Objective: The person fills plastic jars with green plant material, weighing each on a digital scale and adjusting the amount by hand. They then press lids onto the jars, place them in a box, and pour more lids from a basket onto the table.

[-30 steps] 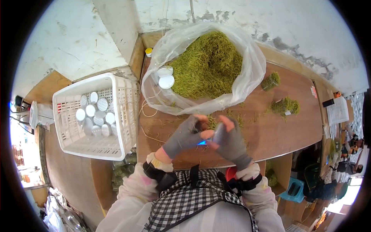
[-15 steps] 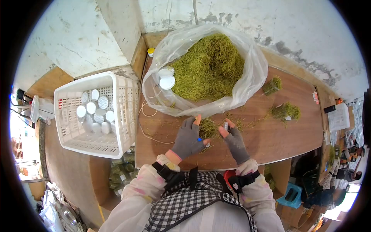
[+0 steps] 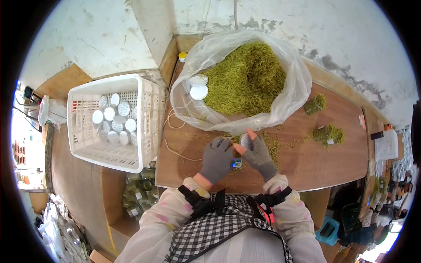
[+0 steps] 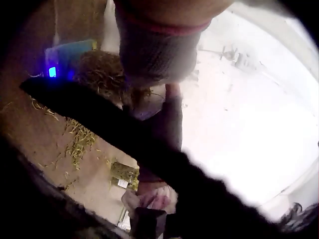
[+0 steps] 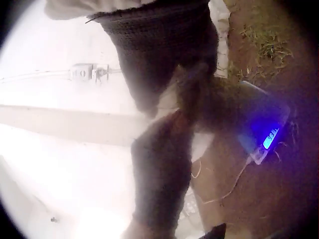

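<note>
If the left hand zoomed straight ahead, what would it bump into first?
The left hand might brush some green strands, then bump the near edge of the big see-through bag. Its height is hard to tell, though.

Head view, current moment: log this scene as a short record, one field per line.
left hand: gloved, beside the right; grip unclear
right hand: gloved, holds a silvery item
bag: open, holds green strands and two white lids
basket: white, holds round lids
display: lit, near the hands
table: two strand-filled containers toward its right
</note>
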Demonstrator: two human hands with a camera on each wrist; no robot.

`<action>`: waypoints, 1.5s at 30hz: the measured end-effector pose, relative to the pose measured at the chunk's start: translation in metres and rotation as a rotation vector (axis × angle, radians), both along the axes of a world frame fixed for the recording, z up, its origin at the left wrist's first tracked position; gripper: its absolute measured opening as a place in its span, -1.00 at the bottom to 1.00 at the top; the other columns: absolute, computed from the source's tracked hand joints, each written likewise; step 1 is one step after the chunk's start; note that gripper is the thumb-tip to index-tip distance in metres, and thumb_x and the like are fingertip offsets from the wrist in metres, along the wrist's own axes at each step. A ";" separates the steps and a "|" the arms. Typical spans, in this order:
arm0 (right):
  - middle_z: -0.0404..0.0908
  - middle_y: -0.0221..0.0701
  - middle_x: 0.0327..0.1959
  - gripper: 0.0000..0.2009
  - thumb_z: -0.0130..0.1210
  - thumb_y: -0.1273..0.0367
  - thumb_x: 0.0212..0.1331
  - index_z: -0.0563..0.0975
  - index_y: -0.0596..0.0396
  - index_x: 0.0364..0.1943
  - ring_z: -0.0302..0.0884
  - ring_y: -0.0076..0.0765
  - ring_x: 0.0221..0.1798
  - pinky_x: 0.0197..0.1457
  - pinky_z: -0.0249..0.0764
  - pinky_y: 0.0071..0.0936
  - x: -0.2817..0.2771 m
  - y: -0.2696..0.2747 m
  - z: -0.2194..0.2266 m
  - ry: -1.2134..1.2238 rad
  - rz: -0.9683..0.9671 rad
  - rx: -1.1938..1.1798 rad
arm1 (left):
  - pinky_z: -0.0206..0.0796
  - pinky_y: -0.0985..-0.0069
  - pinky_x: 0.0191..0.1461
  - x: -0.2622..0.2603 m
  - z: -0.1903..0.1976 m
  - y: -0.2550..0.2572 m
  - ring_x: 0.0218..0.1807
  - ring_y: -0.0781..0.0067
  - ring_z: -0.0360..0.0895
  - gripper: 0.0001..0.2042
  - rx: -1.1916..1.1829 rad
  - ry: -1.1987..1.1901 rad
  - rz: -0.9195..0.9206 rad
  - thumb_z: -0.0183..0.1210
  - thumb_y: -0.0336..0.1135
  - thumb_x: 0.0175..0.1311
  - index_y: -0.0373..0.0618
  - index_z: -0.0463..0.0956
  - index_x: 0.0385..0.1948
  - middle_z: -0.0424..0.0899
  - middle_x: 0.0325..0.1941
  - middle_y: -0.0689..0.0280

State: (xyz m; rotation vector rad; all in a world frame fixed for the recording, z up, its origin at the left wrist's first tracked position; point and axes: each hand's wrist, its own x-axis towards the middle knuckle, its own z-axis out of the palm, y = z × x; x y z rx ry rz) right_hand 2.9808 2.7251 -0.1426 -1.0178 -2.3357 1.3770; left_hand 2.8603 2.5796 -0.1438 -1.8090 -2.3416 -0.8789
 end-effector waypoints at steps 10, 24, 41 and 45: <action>0.33 0.02 0.25 -0.15 0.41 0.04 0.01 0.31 -0.02 0.41 0.34 0.24 0.27 0.31 0.38 0.00 -0.024 -0.018 0.008 -0.098 0.316 0.594 | 0.39 0.18 0.24 -0.017 -0.026 -0.041 0.30 -0.15 0.40 -0.53 0.212 -0.535 0.153 0.31 -0.45 0.16 -0.11 0.47 0.16 0.33 0.31 -0.08; 0.32 -0.09 0.21 -0.22 0.44 0.18 0.02 0.31 0.07 0.34 0.33 0.04 0.26 0.36 0.30 -0.10 -0.029 -0.039 0.074 0.272 0.313 0.190 | 0.45 0.32 0.18 -0.037 0.015 -0.061 0.16 0.27 0.54 -0.49 0.296 -2.047 0.146 0.07 -0.05 0.46 -0.19 0.32 0.29 0.50 0.18 0.17; 0.46 -0.30 0.22 -0.47 -0.27 0.05 0.55 0.34 0.17 0.34 0.44 -0.31 0.19 0.33 0.31 -0.41 -0.011 -0.069 0.159 0.610 0.132 0.027 | 0.38 0.28 0.27 -0.002 0.116 -0.053 0.18 0.26 0.49 -0.41 0.608 -1.451 0.006 0.10 0.06 0.36 -0.13 0.20 0.25 0.48 0.14 0.13; 0.47 -0.27 0.20 -0.55 -0.28 0.15 0.54 0.39 0.20 0.25 0.43 -0.23 0.20 0.35 0.29 -0.37 -0.008 -0.069 0.149 0.495 0.109 0.206 | 0.43 0.31 0.17 0.003 0.120 -0.053 0.11 0.23 0.53 -0.48 0.577 -1.896 0.061 0.13 0.00 0.36 -0.15 0.30 0.20 0.51 0.05 0.15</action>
